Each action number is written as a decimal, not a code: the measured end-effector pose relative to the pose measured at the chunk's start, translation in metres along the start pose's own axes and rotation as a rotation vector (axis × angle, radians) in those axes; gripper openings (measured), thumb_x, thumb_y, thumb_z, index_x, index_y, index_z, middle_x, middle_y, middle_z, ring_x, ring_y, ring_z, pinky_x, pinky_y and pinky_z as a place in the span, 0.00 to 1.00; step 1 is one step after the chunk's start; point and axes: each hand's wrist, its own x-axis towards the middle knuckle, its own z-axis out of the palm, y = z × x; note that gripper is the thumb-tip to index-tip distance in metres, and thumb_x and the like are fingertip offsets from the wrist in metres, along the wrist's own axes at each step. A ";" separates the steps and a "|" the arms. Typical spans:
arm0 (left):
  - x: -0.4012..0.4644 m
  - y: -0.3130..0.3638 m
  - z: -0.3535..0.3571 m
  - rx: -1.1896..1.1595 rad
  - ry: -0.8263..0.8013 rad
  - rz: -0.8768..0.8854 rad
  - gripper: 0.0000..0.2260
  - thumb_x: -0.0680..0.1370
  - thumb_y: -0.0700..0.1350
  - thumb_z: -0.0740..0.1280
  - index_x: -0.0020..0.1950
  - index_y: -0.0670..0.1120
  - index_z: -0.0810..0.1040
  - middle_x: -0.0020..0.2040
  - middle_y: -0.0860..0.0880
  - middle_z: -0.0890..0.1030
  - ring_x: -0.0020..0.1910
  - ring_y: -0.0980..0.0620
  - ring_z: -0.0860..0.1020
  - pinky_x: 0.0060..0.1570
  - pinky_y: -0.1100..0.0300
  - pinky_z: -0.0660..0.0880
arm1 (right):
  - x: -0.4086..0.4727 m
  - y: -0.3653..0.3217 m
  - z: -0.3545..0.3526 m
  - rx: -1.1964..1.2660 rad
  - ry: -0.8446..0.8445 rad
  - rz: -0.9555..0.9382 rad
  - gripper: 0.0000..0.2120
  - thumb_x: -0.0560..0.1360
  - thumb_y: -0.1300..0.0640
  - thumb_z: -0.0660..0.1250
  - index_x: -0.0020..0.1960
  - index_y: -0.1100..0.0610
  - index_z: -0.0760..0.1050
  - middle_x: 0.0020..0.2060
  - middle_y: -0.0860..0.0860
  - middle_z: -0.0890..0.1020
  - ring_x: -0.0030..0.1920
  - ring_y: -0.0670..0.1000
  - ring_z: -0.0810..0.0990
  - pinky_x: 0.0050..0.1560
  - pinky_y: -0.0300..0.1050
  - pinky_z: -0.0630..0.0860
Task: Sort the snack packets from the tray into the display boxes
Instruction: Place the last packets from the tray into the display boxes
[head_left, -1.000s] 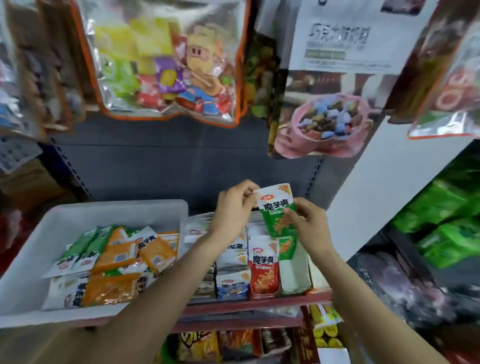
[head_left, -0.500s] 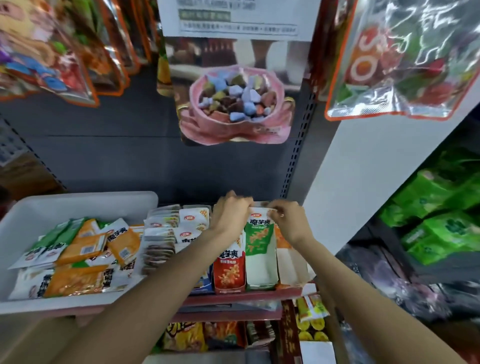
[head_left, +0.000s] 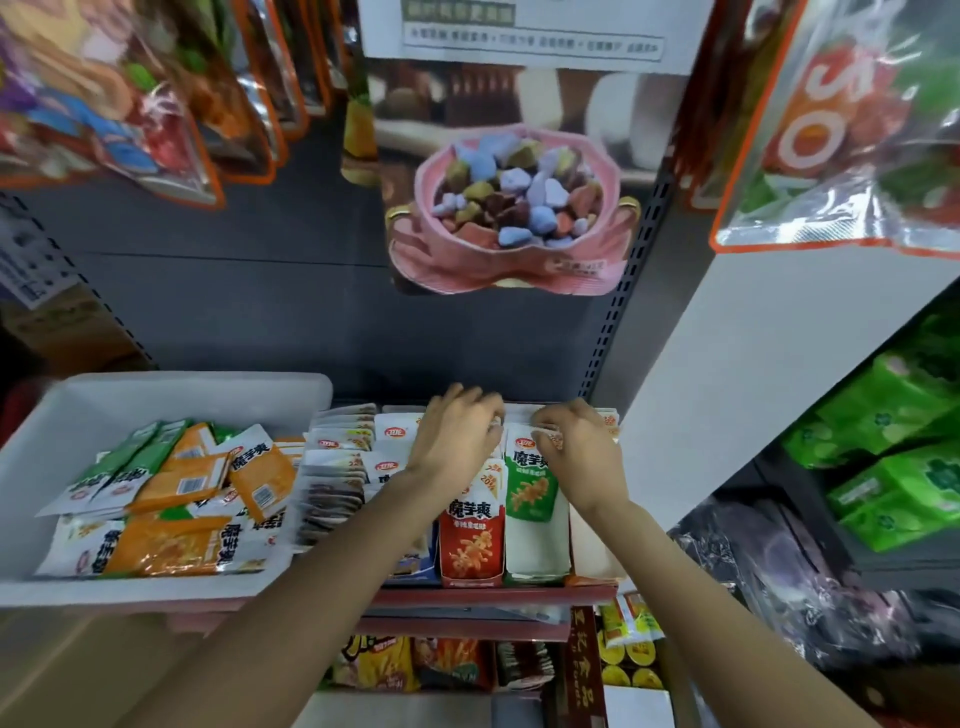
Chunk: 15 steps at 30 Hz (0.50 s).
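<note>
Head view of a shop shelf (head_left: 488, 595) carrying a white tray (head_left: 171, 395) on the left and a row of display boxes on the right. The left hand (head_left: 457, 441) and the right hand (head_left: 582, 447) both reach over the back of the boxes, knuckles up, nearly touching each other. Both sets of fingers curl down onto the top edge of a green snack packet (head_left: 530, 480), which stands upright in the green-and-white display box (head_left: 535, 551); the left grip pinches the packet's upper left corner, the right grip pinches its upper right edge, though the fingertips are blurred. Just left of it stands the red display box (head_left: 470, 545), its front flush with the shelf lip. Further left, stacked white packets (head_left: 337, 467) fill the boxes that abut the tray's right wall. The tray holds loose orange packets (head_left: 182, 483) and green packets (head_left: 130, 457) lying flat and overlapping, heaped toward its front and centre; its back part is bare white. Right of the boxes a white side panel (head_left: 727, 374) closes the shelf bay, leaving only a narrow gap beside the right wrist. Above the hands, open room reaches up to a hanging candy bag (head_left: 519, 208) against the grey back panel (head_left: 234, 312).
</note>
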 end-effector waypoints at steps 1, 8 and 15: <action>-0.008 -0.007 -0.004 -0.049 0.047 -0.019 0.10 0.79 0.46 0.61 0.59 0.48 0.75 0.56 0.50 0.77 0.58 0.49 0.70 0.56 0.55 0.67 | 0.000 -0.008 0.000 0.018 -0.007 -0.023 0.11 0.77 0.58 0.63 0.59 0.56 0.77 0.57 0.52 0.75 0.58 0.52 0.73 0.59 0.41 0.67; -0.067 -0.089 -0.032 -0.321 0.298 -0.196 0.06 0.76 0.41 0.64 0.50 0.44 0.79 0.44 0.48 0.80 0.46 0.48 0.76 0.45 0.51 0.75 | 0.001 -0.100 0.037 0.200 -0.140 -0.214 0.09 0.76 0.62 0.65 0.55 0.58 0.79 0.50 0.53 0.77 0.49 0.52 0.77 0.51 0.38 0.71; -0.133 -0.222 -0.056 -0.386 0.315 -0.456 0.05 0.76 0.37 0.64 0.49 0.43 0.79 0.44 0.46 0.79 0.44 0.45 0.77 0.41 0.56 0.72 | 0.002 -0.219 0.113 0.130 -0.237 -0.372 0.13 0.76 0.64 0.60 0.57 0.58 0.79 0.53 0.55 0.78 0.56 0.57 0.75 0.55 0.48 0.72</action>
